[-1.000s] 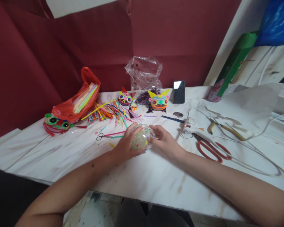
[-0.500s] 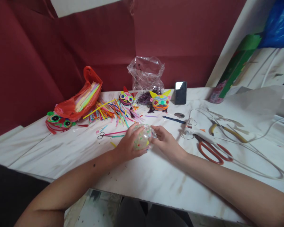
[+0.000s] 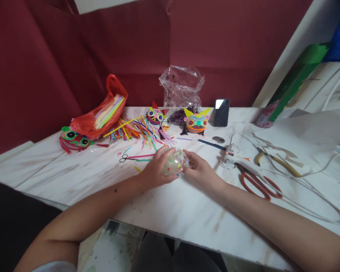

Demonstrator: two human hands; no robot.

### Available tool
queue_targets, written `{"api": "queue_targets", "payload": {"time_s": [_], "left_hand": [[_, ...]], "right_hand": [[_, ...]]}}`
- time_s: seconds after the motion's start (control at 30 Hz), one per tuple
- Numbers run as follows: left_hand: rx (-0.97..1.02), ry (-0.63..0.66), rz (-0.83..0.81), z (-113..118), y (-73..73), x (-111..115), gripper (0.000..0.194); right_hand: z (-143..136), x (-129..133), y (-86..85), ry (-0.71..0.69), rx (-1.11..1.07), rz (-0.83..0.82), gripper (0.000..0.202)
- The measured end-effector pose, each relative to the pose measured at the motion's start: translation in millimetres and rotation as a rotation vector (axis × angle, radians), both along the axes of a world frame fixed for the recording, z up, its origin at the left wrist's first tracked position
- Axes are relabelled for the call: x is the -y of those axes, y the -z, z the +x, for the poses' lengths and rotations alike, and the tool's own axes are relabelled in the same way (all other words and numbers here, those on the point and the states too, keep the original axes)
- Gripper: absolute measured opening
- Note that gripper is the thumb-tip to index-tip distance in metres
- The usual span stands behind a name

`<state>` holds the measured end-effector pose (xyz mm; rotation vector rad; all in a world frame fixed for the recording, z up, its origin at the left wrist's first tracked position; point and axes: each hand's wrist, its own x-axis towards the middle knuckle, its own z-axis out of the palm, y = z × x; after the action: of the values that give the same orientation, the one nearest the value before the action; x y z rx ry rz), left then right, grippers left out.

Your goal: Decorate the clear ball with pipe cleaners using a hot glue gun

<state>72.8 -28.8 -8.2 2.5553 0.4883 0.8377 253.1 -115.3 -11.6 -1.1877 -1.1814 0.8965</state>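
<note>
From the head view, we find the left hand [image 3: 158, 169] curved around a round, clear ball with multicoloured specks [image 3: 172, 165], thumb below, fingers over the top. The right hand [image 3: 202, 172] is partly closed, its thumb and fingertips against the ball's right side. The ball sits between both palms, over the front half of the white, brown-veined marble-patterned table [image 3: 170, 217]; we cannot tell whether it touches the surface.

Right of the hands we note a white glue gun [image 3: 231, 155], scissors with orange-red loop handles [image 3: 255, 183] and yellow-handled pliers [image 3: 285, 166]. Behind the ball stands a striped, yellow-horned animal head [image 3: 196, 123], with an upright black phone [image 3: 221, 115] beside it. At left, a red plastic bag [image 3: 85, 126] contains pastel strips. Dark red sheeting [image 3: 229, 49] covers the wall behind.
</note>
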Motion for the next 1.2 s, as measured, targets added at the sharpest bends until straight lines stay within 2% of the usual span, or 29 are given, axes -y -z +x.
{"api": "queue_targets", "payload": {"time_s": [0.4, 0.87, 1.2], "left_hand": [[-0.001, -0.001, 0.018, 0.6, -0.1, 0.0, 0.083], [-0.005, -0.036, 0.042, 1.2, 2.1, 7.3, 0.081], [0.002, -0.043, 0.079, 3.6, 0.0, 9.0, 0.077]], "right_hand": [[2.0, -0.3, 1.1, 0.008, 0.047, 0.01, 0.061], [-0.1, -1.8, 10.1, 0.055, 0.105, 0.035, 0.06], [-0.6, 0.1, 7.0, 0.06, 0.135, 0.02, 0.062]]}}
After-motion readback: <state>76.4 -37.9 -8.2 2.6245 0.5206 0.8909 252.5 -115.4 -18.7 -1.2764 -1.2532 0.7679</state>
